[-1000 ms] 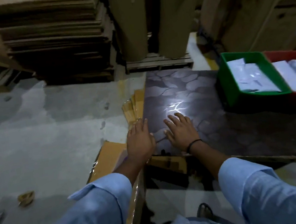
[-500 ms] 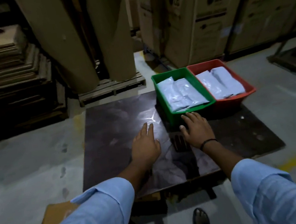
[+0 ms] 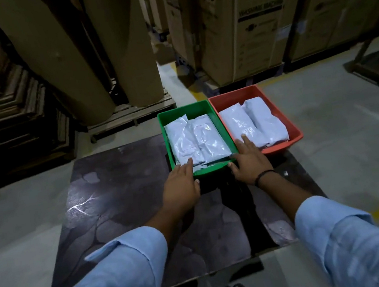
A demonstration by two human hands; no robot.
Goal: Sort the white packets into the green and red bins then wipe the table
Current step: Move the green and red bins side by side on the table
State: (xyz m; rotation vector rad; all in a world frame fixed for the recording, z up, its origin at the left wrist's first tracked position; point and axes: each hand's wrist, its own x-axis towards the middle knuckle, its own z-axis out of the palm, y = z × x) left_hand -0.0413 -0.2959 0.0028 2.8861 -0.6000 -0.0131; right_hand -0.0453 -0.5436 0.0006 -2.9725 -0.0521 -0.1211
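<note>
My left hand [image 3: 181, 184] grips the near-left corner of the green bin [image 3: 180, 114], fingers over the rim onto the white packets [image 3: 196, 139], thumb on the outer wall. Right hand [image 3: 251, 162] at the near rims where green meets the red bin [image 3: 236, 98]; fingers spread flat, one on a packet in red. Both bins sit side by side, touching, at the tabletop [image 3: 123, 202] far-right corner, w/ packets inside.

A low table [image 3: 125, 216] with a dark, glossy, mottled brown top stands on a grey concrete floor [image 3: 17, 218]. On its far right part sit 2 bins, touching side by side: a green bin [image 3: 212, 171] on the left and a red bin [image 3: 290, 128] on the right, whose far right corner overhangs the table's edge.
</note>
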